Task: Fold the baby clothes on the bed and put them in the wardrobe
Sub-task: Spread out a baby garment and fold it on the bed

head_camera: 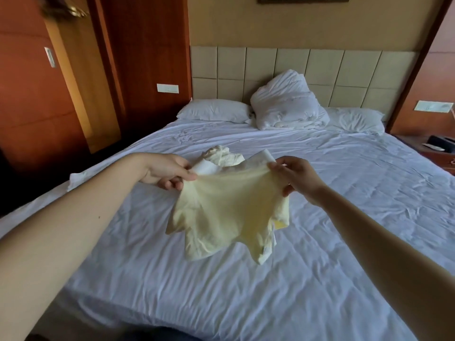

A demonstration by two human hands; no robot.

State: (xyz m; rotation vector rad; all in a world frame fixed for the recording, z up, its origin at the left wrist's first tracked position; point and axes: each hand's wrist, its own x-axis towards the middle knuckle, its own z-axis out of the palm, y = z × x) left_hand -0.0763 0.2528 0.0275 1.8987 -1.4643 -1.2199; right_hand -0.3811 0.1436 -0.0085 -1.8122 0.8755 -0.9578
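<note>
A pale yellow baby garment (226,212) hangs stretched between both hands above the white bed (320,267). My left hand (167,172) pinches its upper left edge, near a white cuff. My right hand (295,175) pinches the upper right edge. The garment's lower part droops and touches the sheet. Behind it, a crumpled cream piece of clothing (222,155) lies on the bed, partly hidden by the held garment. The wooden wardrobe (37,107) stands at the left of the bed.
Two flat pillows (214,110) and a bunched white duvet (285,102) lie against the padded headboard (320,67). A bedside table (433,148) with dark items stands at the far right. A narrow floor gap runs between bed and wardrobe.
</note>
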